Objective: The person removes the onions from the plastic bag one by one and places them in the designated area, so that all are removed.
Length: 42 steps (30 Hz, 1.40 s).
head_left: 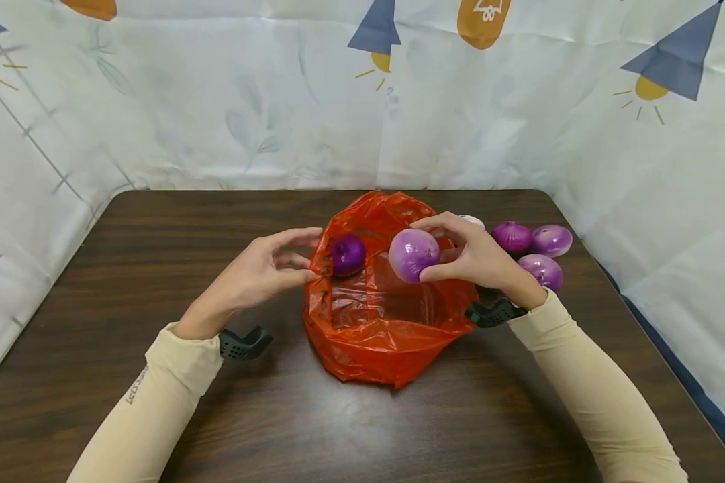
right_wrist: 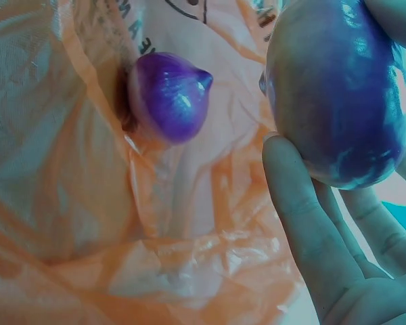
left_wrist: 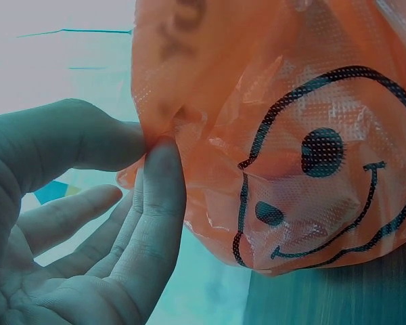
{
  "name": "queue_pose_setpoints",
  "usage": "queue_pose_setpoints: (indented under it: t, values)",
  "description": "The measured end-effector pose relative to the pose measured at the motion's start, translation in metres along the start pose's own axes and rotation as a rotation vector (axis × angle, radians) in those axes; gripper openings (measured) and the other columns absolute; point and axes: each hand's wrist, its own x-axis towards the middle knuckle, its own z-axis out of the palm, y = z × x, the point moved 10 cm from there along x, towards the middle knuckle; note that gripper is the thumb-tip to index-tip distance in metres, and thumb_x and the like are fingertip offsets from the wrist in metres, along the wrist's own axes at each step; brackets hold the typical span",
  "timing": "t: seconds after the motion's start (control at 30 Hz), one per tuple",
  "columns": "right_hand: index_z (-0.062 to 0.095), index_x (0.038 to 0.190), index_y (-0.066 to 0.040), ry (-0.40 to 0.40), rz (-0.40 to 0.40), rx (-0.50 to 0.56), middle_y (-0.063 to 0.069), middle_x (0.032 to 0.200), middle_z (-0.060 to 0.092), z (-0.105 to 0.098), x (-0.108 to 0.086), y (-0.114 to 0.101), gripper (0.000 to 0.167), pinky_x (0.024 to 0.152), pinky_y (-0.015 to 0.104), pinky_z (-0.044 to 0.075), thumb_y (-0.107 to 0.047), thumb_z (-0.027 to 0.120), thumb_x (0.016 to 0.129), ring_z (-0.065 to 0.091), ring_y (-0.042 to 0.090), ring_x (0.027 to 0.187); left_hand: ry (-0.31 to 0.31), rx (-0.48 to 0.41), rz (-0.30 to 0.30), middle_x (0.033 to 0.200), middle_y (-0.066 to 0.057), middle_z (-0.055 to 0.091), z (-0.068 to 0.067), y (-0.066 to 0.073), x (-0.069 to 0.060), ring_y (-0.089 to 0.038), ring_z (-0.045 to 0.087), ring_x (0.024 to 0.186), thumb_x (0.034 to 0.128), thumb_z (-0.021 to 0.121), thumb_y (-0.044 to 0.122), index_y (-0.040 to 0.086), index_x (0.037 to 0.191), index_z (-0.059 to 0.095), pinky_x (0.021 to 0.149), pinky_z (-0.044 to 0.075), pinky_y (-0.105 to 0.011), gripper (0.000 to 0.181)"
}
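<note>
A red plastic bag [head_left: 362, 352] stands with its mouth spread wide on the table. My left hand [head_left: 260, 272] pinches the left edge of the bag between thumb and finger; the left wrist view shows a printed smiling face [left_wrist: 323, 152] on the bag's outside. Over the right part of the opening, my right hand [head_left: 468, 255] grips a light purple onion [head_left: 413, 255] with fingers and thumb around it. A darker purple onion [head_left: 347, 255] lies inside the bag at the left, seen also in the right wrist view [right_wrist: 169, 98].
Beyond my right hand, several more onions [head_left: 551, 240] lie at the table's back right. A white round thing [head_left: 472, 220] is partly hidden behind that hand. The dark wooden table [head_left: 127, 288] ends at a patterned white curtain [head_left: 217, 100].
</note>
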Motion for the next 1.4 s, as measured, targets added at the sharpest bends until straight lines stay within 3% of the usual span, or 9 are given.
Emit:
queue_pose_setpoints:
  t: [0.13, 0.33, 0.57, 0.73, 1.1, 1.4]
  values:
    - [0.061, 0.140, -0.021, 0.037, 0.011, 0.002, -0.001, 0.132, 0.062, -0.011, -0.008, 0.001, 0.069, 0.093, 0.028, 0.061, -0.010, 0.090, 0.079, 0.067, 0.018, 0.117, 0.000, 0.003, 0.001, 0.149, -0.014, 0.056, 0.000, 0.001, 0.000, -0.024, 0.071, 0.113, 0.0960, 0.072, 0.008, 0.013, 0.155, 0.047, 0.082, 0.058, -0.023, 0.064]
    - [0.058, 0.143, -0.022, 0.104, 0.060, -0.004, 0.000, 0.136, 0.063, -0.030, -0.020, 0.003, 0.068, 0.092, 0.027, 0.061, -0.009, 0.087, 0.082, 0.066, 0.014, 0.118, 0.002, 0.014, -0.003, 0.149, -0.014, 0.056, -0.001, -0.001, 0.001, -0.014, 0.071, 0.108, 0.0963, 0.072, 0.008, 0.014, 0.155, 0.047, 0.082, 0.059, -0.024, 0.064]
    - [0.058, 0.144, -0.018, 0.154, 0.041, -0.015, -0.003, 0.137, 0.062, -0.047, -0.033, 0.001, 0.066, 0.093, 0.023, 0.059, -0.005, 0.084, 0.084, 0.067, 0.016, 0.115, -0.001, 0.014, -0.018, 0.148, -0.012, 0.056, -0.001, -0.004, 0.001, -0.005, 0.070, 0.105, 0.0965, 0.072, 0.010, 0.016, 0.156, 0.046, 0.082, 0.059, -0.024, 0.065]
    - [0.059, 0.144, -0.019, 0.197, 0.050, -0.026, -0.004, 0.136, 0.064, -0.059, -0.042, 0.005, 0.065, 0.094, 0.020, 0.058, -0.004, 0.083, 0.085, 0.068, 0.013, 0.115, 0.000, 0.007, -0.029, 0.149, -0.010, 0.056, -0.001, -0.006, 0.002, -0.006, 0.070, 0.105, 0.0967, 0.072, 0.011, 0.018, 0.155, 0.047, 0.083, 0.059, -0.025, 0.064]
    - [0.058, 0.144, -0.023, 0.274, 0.158, -0.050, -0.004, 0.133, 0.063, -0.082, -0.065, 0.025, 0.064, 0.094, 0.014, 0.055, -0.010, 0.083, 0.087, 0.066, 0.009, 0.119, 0.000, -0.001, -0.039, 0.150, -0.010, 0.055, -0.001, -0.004, 0.001, -0.007, 0.070, 0.105, 0.0966, 0.072, 0.011, 0.018, 0.155, 0.047, 0.084, 0.060, -0.027, 0.064]
    - [0.057, 0.146, -0.017, 0.334, 0.140, -0.027, -0.005, 0.136, 0.063, -0.102, -0.081, 0.033, 0.064, 0.093, 0.013, 0.054, -0.002, 0.080, 0.088, 0.065, 0.008, 0.118, 0.005, 0.012, -0.021, 0.156, -0.006, 0.051, -0.002, -0.003, 0.001, -0.006, 0.070, 0.106, 0.0971, 0.071, 0.010, 0.020, 0.155, 0.047, 0.084, 0.060, -0.025, 0.064]
